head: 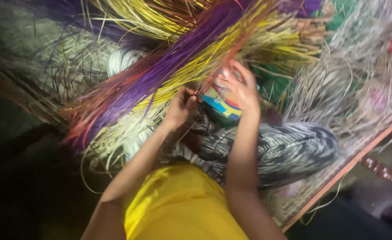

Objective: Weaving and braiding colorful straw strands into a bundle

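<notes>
- Looking down from the head camera, the view took in a lap, two bare forearms and a mass of dyed straw; the frame was tilted and partly blurred.
- Far left: dim floor, little to tell. A loose heap of undyed pale straw (78,62) lay beyond it.
- Left of centre: a long sheaf of purple strands (160,71) ran diagonally from upper right down to lower left, its ends reddish; yellow strands (196,66) lay mixed alongside and fanned out at the top.
- Centre: the left hand (181,106) was pinched shut on a few thin strands at the base of the sheaf, just beside the woven piece.
- Centre right: the right hand (238,89) curled over the top of a small woven piece (222,104) with blue, yellow and red bands, fingers bent around its rim and grasping it. The piece sat above the lap, touching the roots of the strands.
- Progress, as a judgement: only a small banded part looked woven; the long free strands suggested most of the weaving remained.
- Below: a yellow garment (178,204) and a black-and-white patterned cloth (285,149) over the knee.
- Right: a mat (338,171) with an orange edge, more pale straw on it; a red thing at the far upper right, too blurred to name.
</notes>
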